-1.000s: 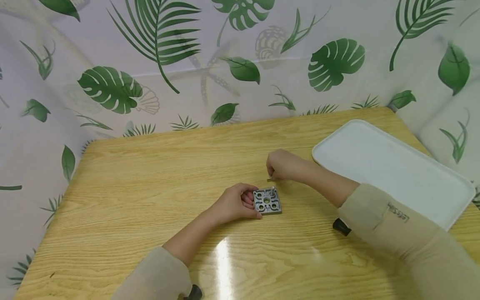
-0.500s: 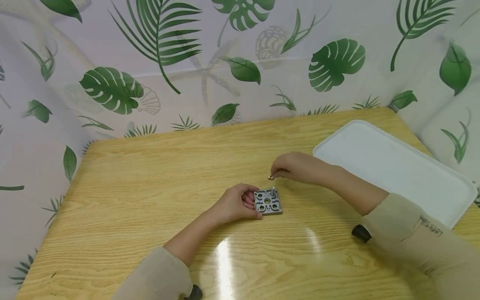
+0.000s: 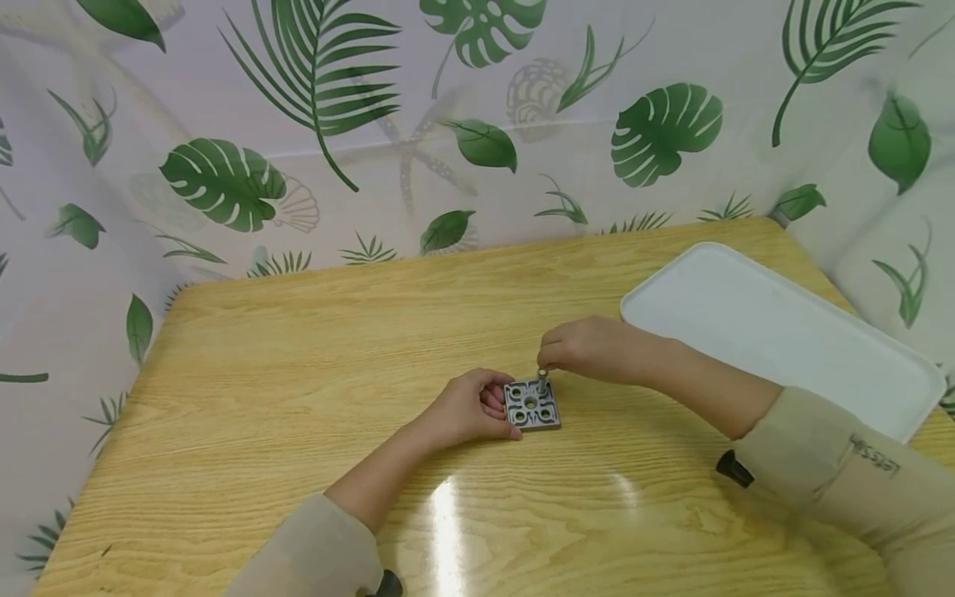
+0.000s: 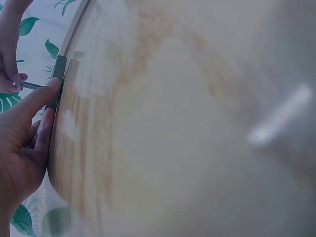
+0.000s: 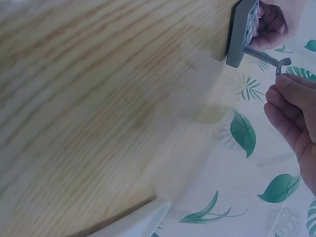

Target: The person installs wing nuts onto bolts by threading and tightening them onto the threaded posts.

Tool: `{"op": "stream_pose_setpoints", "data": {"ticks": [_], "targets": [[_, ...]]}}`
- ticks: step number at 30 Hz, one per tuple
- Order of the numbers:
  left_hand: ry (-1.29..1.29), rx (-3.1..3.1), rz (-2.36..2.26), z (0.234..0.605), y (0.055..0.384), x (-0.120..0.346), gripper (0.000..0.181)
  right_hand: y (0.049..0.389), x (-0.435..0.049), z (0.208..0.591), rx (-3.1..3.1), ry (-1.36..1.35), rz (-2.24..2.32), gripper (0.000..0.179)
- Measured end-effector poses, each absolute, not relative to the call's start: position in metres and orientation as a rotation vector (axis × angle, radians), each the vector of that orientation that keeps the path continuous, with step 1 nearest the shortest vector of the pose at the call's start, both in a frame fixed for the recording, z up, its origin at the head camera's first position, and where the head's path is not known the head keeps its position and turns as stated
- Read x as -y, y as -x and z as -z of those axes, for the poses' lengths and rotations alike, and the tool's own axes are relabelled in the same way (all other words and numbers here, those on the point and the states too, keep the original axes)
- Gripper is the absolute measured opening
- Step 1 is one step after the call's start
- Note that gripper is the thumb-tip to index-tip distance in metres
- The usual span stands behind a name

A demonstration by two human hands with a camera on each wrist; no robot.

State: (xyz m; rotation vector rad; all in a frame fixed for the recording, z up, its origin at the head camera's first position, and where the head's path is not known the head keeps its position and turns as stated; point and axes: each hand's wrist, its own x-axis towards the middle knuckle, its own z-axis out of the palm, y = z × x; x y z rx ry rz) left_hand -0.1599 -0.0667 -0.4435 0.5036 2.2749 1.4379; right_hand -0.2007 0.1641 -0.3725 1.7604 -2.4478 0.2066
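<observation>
In the head view, a square grey plate (image 3: 530, 405) with several round holes and dark grooves lies on the table. A threaded bolt (image 3: 542, 387) stands upright at its far right corner. My left hand (image 3: 466, 406) grips the plate's left side, thumb at the near edge and fingers at the far edge. Between thumb and fingertips, my right hand (image 3: 589, 348) pinches a small metal nut (image 5: 282, 65) at the bolt's free end. The right wrist view shows nut and bolt tip meeting; whether the threads have caught cannot be seen.
A white rectangular tray (image 3: 776, 332) lies at the right of the wooden table (image 3: 336, 340), beyond the right forearm. Leaf-printed cloth (image 3: 418, 166) hangs behind the table and at both sides.
My right hand has lifted the nut off the table beyond the plate and brought it nearer, onto the bolt's top. The left hand and the plate have stayed in place.
</observation>
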Motion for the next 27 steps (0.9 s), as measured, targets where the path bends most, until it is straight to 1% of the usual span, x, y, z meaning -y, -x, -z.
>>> {"op": "stream_pose_setpoints", "data": {"ticks": [16,24,27], "targets": [[-0.491,-2.287,-1.407,0.443,0.159,0.067,0.066,0.194,-0.158,0.367,2.507,-1.759,-0.096,0.004],[-0.492,-2.283,-1.415,0.442,0.16,0.067,0.067,0.182,-0.149,0.361,2.519,-1.638,0.291,0.009],[-0.494,-2.289,-1.404,0.442,0.16,0.067,0.067,0.178,-0.145,0.359,2.566,-1.594,0.363,0.009]]}}
